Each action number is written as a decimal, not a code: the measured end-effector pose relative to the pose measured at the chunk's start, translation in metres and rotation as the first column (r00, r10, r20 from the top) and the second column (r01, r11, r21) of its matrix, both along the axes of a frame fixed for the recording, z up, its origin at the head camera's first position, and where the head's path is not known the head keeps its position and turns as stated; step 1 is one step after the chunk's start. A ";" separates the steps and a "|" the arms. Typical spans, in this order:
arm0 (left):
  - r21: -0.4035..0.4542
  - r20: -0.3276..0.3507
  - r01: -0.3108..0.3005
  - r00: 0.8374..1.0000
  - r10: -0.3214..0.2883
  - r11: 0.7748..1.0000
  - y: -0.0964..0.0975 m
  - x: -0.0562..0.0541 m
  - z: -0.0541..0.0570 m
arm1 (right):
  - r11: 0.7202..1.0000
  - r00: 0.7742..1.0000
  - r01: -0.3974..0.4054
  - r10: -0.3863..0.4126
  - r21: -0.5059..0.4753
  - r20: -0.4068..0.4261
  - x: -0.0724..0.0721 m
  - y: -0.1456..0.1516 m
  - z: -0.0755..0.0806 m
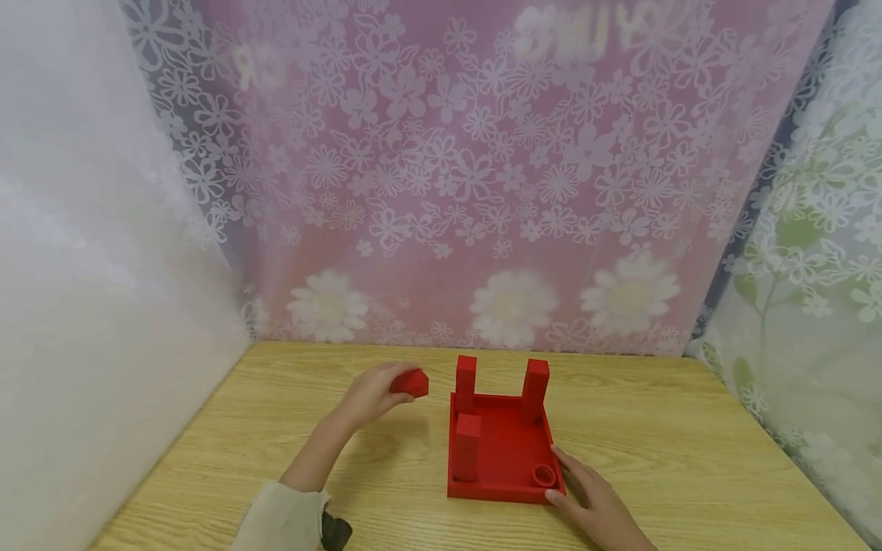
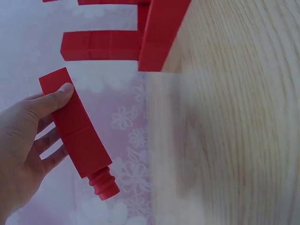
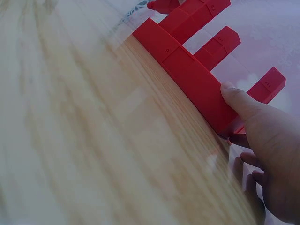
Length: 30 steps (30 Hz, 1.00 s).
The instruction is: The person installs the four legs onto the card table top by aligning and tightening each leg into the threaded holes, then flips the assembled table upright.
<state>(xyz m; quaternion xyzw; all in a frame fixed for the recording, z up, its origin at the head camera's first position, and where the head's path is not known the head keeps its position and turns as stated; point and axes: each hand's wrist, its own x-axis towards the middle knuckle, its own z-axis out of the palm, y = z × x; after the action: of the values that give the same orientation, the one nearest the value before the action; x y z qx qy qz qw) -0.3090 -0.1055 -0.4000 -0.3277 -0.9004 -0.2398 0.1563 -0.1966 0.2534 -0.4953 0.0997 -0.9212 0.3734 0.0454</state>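
A shallow red tray-like base [image 1: 503, 440] lies on the table with its raised rim up. Square red posts stand at three corners: a far left post [image 1: 466, 383], a far right post [image 1: 534, 390] and a near left post [image 1: 467, 450]. In the near right corner is a round threaded socket [image 1: 544, 476]. My left hand [image 1: 375, 392] grips a loose red post [image 2: 82, 133] in the air, left of the base; its threaded end points away from the thumb. With thumb and fingers, my right hand [image 1: 594, 501] holds the base at its near right corner.
The wood-grain table [image 1: 661, 444] extends around the base on all sides. A flowered pink curtain [image 1: 441, 191] hangs behind it, with pale sheets at left and right. A dark object [image 1: 335, 531] shows at the left sleeve.
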 end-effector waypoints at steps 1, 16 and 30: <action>0.001 0.003 -0.003 1.000 0.003 1.000 0.002 0.001 0.002 | 1.000 1.000 -0.002 0.002 0.000 0.001 0.000 0.000 0.001; 0.104 0.022 0.014 1.000 -0.016 0.994 0.033 0.018 0.021 | 1.000 1.000 0.000 0.000 0.014 0.026 0.000 0.000 0.003; 0.242 0.123 0.021 0.991 -0.052 0.970 0.065 0.027 0.034 | 1.000 1.000 -0.019 0.019 -0.008 0.015 0.001 0.000 0.004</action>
<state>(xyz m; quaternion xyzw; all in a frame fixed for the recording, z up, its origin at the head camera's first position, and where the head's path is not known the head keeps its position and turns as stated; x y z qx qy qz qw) -0.2823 -0.0400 -0.3660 -0.3067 -0.8669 -0.3702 0.1321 -0.1959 0.2535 -0.4918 0.1055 -0.9191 0.3781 0.0352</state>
